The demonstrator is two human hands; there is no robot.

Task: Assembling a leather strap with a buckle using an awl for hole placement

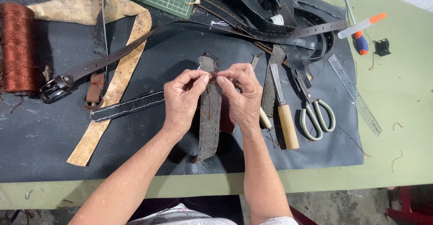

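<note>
A grey-brown leather strap point(209, 116) lies lengthwise on a dark leather sheet point(45, 134), its rough side up. My left hand point(182, 98) pinches the strap's left edge near its far end. My right hand point(241, 94) pinches the same spot from the right, fingertips almost touching the left ones. A reddish-brown thread point(213, 77) shows between the fingertips. The strap's far tip sticks out above my fingers.
A knife with a wooden handle point(284, 116) and scissors point(315, 112) lie just right of my right hand. A clear ruler point(356, 94), a marker point(363, 25), a spool of rust thread point(17, 46), a buckled belt point(90, 69), tan leather offcuts point(115, 85) and a pile of black straps point(270, 13) surround the work.
</note>
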